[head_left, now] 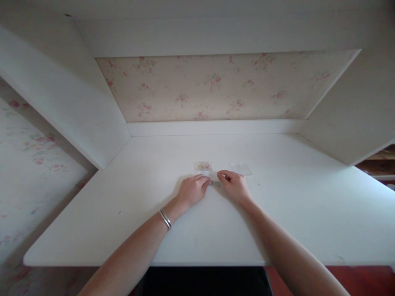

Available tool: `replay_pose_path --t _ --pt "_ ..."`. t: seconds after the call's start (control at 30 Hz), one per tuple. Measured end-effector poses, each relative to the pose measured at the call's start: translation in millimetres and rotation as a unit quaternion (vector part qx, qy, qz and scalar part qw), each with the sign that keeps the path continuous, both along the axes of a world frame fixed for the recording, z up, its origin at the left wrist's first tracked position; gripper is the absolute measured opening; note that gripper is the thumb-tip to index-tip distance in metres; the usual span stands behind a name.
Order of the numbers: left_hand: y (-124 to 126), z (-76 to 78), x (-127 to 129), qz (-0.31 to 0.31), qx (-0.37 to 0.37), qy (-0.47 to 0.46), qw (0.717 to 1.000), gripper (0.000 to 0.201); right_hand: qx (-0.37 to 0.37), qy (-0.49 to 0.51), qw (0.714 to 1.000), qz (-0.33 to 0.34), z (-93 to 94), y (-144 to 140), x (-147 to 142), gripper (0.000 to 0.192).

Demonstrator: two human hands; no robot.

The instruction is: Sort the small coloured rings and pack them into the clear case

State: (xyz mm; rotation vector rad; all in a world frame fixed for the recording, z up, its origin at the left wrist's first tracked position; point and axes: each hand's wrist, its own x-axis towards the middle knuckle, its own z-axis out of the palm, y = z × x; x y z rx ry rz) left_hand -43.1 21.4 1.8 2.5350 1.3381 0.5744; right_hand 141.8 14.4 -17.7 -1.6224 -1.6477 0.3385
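Observation:
My left hand [193, 190] and my right hand [235, 186] rest side by side on the white desk [277, 213], fingertips almost meeting. Between them they pinch a small clear plastic sleeve [214, 177] with tiny greenish pieces inside. Just beyond my left fingers lies a small clear box [203, 167] holding little coloured bits. A flat clear plastic lid or bag [241, 169] lies just past my right hand. A silver bracelet [166, 218] sits on my left wrist.
The desk sits in a white alcove with slanted side panels [77, 102] and floral wallpaper [216, 86] at the back. The desk's front edge [154, 263] runs near my arms; red floor [354, 279] shows below on the right.

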Motion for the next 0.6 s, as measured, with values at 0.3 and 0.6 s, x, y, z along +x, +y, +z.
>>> replay_pose_path --t 0.3,0.6 --pt "18.3 -1.3 -10.1 0.110 0.000 -0.036 0.993 0.029 0.024 -0.102 0.986 0.129 6.1 -4.9 -3.3 0.023" --pt "25.4 -2.6 -16.1 0.112 -0.004 -0.079 0.991 0.030 0.042 -0.171 0.970 0.165 2.6 -4.9 -3.9 0.023"
